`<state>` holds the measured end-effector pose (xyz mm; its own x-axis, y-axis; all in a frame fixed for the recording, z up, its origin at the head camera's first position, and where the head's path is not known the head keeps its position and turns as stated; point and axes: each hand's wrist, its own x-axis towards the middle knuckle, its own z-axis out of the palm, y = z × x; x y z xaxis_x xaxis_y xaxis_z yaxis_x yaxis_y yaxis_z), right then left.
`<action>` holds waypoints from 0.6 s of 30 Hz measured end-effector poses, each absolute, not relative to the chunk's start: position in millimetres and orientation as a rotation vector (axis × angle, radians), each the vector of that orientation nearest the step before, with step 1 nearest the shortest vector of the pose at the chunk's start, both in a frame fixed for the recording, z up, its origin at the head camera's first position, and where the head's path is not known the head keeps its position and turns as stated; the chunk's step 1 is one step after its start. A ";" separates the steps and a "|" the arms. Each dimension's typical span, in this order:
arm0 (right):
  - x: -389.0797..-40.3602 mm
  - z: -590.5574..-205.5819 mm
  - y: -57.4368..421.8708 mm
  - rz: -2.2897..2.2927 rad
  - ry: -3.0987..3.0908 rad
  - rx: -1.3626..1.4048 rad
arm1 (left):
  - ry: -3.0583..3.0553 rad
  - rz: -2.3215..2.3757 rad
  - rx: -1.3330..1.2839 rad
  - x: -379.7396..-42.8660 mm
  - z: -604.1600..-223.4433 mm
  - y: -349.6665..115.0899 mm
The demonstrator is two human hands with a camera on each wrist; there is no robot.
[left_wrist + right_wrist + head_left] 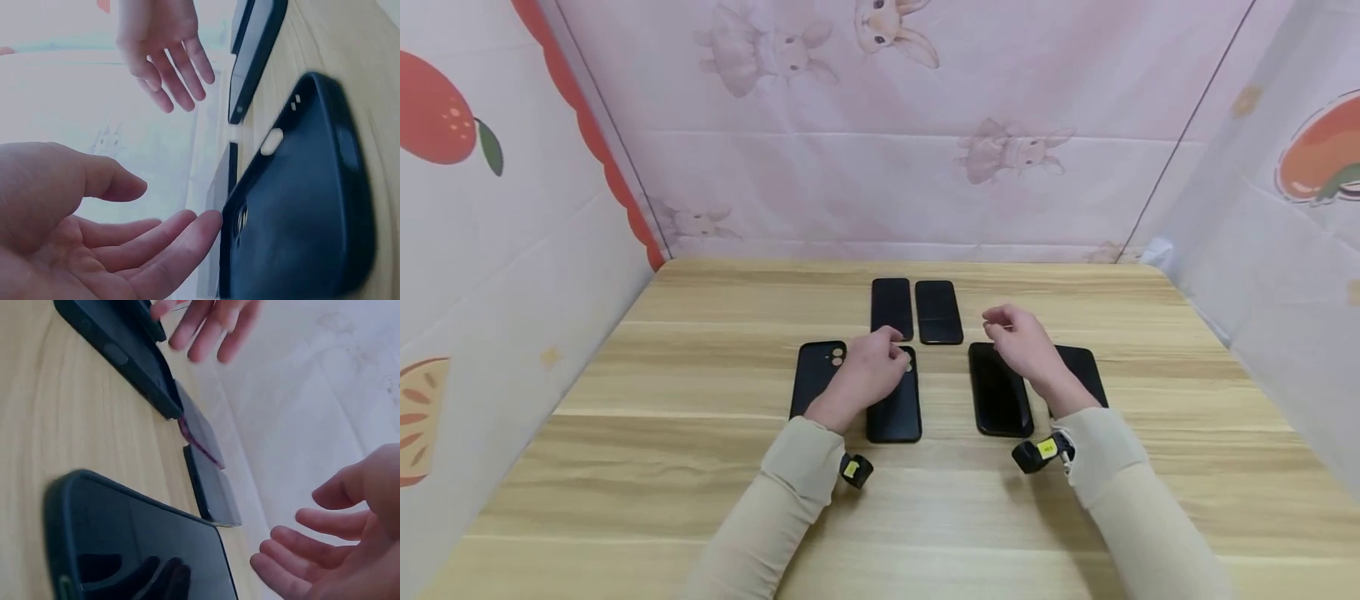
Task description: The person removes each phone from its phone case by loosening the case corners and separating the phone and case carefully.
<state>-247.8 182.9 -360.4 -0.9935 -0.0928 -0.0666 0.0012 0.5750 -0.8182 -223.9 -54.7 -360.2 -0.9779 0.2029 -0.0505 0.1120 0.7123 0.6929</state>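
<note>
My left hand [868, 367] hovers over two black phone cases, its fingers loosely bent and nothing in them. One case [895, 412] lies inner side up under that hand, and its cutouts show in the left wrist view. Farther left, the other case [814, 375] is partly covered by the hand. On the right, my right hand [1021, 346] is raised above a dark phone [1000, 392] with a glossy screen, its relaxed fingers holding nothing. A second dark slab [1081, 371] lies right of that phone, partly hidden by the wrist.
Two dark phones [938, 312] [891, 304] lie side by side at the back middle of the wooden table [700, 350]. Printed cloth walls [850, 192] stand around the back and sides. Both wrists carry black straps with small cameras.
</note>
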 end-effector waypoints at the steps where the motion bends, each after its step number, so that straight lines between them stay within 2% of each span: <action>1: -244.2 -360.5 183.8 -1.376 2.711 -0.074 | 2.778 1.131 0.254 -224.2 -360.1 -51.9; 9: -220.8 -360.8 189.1 -1.155 2.811 -0.060 | 2.670 1.199 0.296 -226.9 -363.8 -32.1; 18: -214.3 -369.0 190.4 -0.822 2.928 -0.043 | 2.530 1.316 0.214 -225.5 -372.5 -6.2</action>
